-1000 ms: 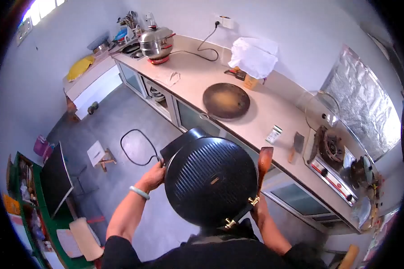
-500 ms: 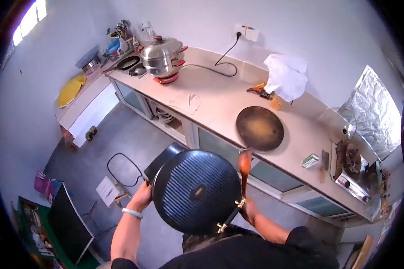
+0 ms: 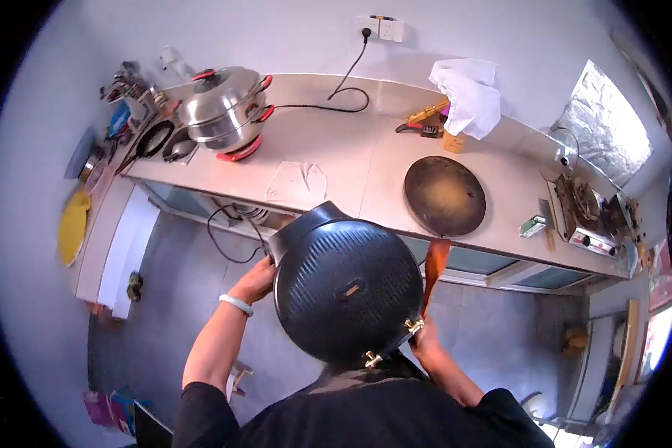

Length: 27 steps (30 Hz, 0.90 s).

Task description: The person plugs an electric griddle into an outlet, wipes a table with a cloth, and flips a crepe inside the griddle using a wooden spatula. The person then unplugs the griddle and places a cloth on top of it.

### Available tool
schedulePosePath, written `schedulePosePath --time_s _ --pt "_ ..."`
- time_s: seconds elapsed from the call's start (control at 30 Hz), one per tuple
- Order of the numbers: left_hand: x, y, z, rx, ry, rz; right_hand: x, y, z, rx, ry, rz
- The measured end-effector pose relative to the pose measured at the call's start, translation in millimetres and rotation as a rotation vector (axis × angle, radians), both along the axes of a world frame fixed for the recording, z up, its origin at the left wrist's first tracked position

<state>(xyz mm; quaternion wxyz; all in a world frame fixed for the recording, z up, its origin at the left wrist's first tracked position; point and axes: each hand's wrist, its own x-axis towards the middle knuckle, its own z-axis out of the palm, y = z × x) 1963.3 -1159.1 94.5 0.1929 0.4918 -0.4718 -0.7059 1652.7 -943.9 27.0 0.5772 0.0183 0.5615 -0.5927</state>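
Observation:
A round black electric baking pan [image 3: 346, 287] with a ribbed lid is held in front of my body, clear of the counter. My left hand [image 3: 258, 279], with a pale bangle at the wrist, is closed on its left edge, close to the power cord [image 3: 235, 257]. On the opposite side, my right hand [image 3: 425, 337] grips it beside the brass hinges [image 3: 412, 325]; most of those fingers are hidden. A dark frying pan [image 3: 446, 198] lies on the counter, its reddish-brown handle [image 3: 434, 270] jutting over the edge toward my right hand.
Along the counter [image 3: 343, 157] stand a steel steamer pot [image 3: 226, 112] on a red base, a thin cloth [image 3: 297, 181], a small green-and-white box [image 3: 532, 225] and a gas stove [image 3: 586, 213]. A white cloth [image 3: 470, 97] stands near the wall. Cabinets run below.
The baking pan, still between both hands, is nearer the counter's front edge. Its cord now hangs before the cabinets. The whole view has shifted and turned.

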Motion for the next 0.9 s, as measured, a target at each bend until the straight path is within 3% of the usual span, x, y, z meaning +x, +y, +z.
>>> schedulePosePath --time_s 0.23,0.3,0.37,0.43,0.57,0.7,0.77,0.83,0.9 --pt "-49 -135 -4 -0.080 -0.214 -0.316 2 -57 -42 -0.152 0.054 -0.045" --pt "-58 -175 -20 -0.009 -0.254 -0.386 13 -70 -57 -0.173 0.322 -0.029" --pt "-68 -212 -24 -0.026 -0.191 -0.351 11 -104 -72 -0.137 0.311 -0.082" --pt "-76 -242 -34 0.003 -0.154 -0.384 16 -124 -73 0.014 -0.019 -0.215" --pt "-91 -308 -34 0.110 -0.116 -0.389 34 -186 -62 -0.045 -0.003 -0.361" --pt "-113 -383 -68 0.073 -0.225 -0.620 53 -230 -66 -0.079 0.039 -0.447" --pt "-119 -422 -104 0.207 -0.098 -0.574 58 -253 -66 -0.055 0.009 -0.523" --pt "-133 -439 -102 0.175 -0.089 -0.602 60 -270 -89 -0.113 0.010 -0.604" --pt "-148 -455 -103 0.180 -0.105 -0.648 62 -289 -78 -0.058 0.010 -0.655"
